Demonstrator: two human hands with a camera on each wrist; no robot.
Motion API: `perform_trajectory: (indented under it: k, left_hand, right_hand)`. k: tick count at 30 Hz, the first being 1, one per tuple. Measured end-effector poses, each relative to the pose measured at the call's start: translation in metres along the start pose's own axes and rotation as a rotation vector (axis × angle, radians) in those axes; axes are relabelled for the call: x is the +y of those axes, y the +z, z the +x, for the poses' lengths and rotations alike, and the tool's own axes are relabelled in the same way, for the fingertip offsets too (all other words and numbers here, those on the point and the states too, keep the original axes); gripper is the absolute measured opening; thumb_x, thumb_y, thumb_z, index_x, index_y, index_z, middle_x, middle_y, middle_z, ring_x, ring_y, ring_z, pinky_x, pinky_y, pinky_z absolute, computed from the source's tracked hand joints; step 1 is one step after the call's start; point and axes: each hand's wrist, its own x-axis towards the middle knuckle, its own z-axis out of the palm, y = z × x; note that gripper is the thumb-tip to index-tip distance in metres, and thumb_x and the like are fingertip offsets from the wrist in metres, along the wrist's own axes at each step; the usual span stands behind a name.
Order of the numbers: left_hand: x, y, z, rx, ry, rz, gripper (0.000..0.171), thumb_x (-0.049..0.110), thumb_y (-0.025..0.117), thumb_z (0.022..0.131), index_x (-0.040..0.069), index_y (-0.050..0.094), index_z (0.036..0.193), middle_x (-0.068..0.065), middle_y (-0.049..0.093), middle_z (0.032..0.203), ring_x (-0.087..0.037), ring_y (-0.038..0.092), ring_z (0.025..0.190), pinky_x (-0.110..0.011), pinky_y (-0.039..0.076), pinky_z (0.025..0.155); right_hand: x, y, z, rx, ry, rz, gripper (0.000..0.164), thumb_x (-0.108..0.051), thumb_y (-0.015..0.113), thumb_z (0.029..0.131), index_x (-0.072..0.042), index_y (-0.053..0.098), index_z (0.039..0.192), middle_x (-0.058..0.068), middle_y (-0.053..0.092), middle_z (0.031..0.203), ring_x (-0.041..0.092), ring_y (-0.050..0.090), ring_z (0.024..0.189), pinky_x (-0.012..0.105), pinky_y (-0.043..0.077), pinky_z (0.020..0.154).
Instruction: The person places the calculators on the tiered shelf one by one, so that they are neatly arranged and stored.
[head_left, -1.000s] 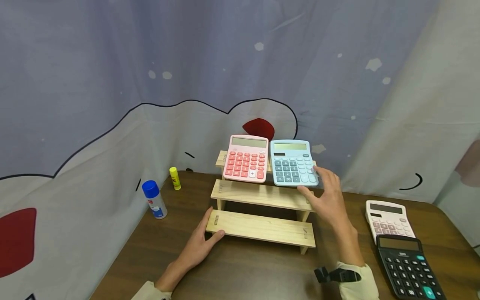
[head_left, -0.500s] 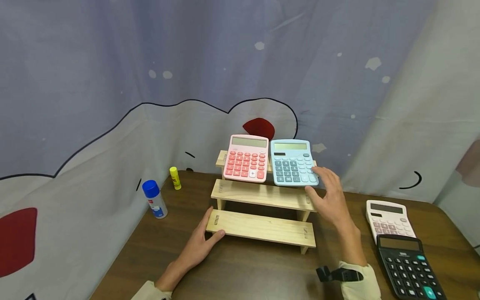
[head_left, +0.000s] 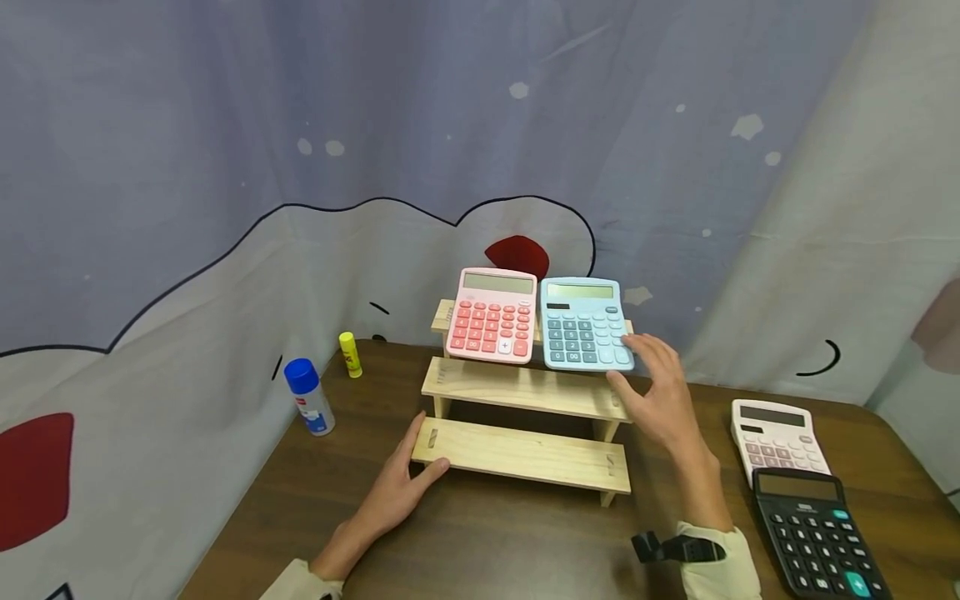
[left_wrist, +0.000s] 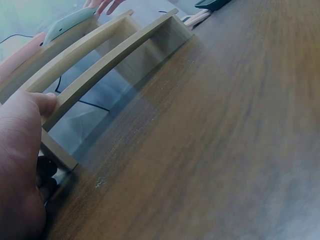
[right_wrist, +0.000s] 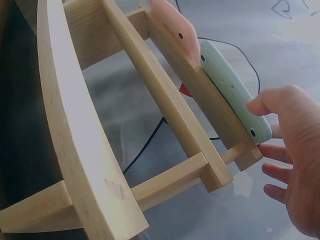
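A wooden stepped rack (head_left: 517, 452) with three tiers stands on the table. My left hand (head_left: 392, 487) grips the left end of its lowest tier, the thumb (left_wrist: 47, 103) on the front edge. On the top tier a pink calculator (head_left: 492, 317) and a light-blue calculator (head_left: 585, 325) lean back side by side, a narrow gap between them. My right hand (head_left: 660, 400) is at the blue calculator's lower right corner. Its thumb (right_wrist: 265, 101) touches the front edge in the right wrist view, a finger lies at the right side, and the other fingers are spread.
A white calculator (head_left: 776, 429) lies on the table at the right, partly overlapped by a black calculator (head_left: 817, 533). At the left stand a blue-capped bottle (head_left: 311, 404) and a yellow glue stick (head_left: 350, 357). A printed curtain (head_left: 225, 275) hangs behind the table.
The right thumb has moved right along the blue calculator's lower edge. That calculator's lower end has shifted slightly left. The left hand and the rack stay in place.
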Motion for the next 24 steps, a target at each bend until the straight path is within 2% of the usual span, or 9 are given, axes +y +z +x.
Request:
perform_trajectory:
  k: [14, 24]
  left_hand:
    - [-0.0012, 0.0005, 0.0010, 0.001, -0.008, -0.002, 0.092, 0.048, 0.066, 0.094, 0.017, 0.012, 0.162, -0.010, 0.016, 0.167, -0.032, 0.017, 0.154, -0.060, 0.017, 0.122]
    - [-0.0005, 0.0003, 0.0007, 0.000, -0.005, -0.007, 0.092, 0.047, 0.066, 0.094, 0.016, 0.012, 0.162, -0.010, 0.016, 0.167, -0.032, 0.017, 0.154, -0.060, 0.016, 0.122]
  right_hand:
    - [0.0006, -0.0002, -0.0003, -0.015, 0.013, 0.020, 0.055, -0.010, 0.075, 0.084, 0.000, 0.057, 0.135, 0.023, 0.051, 0.140, 0.043, 0.035, 0.137, 0.066, 0.027, 0.108]
    - [0.0052, 0.0004, -0.0001, -0.028, 0.009, 0.016, 0.057, -0.012, 0.070, 0.086, -0.003, 0.054, 0.140, 0.021, 0.055, 0.142, 0.043, 0.035, 0.140, 0.067, 0.025, 0.110]
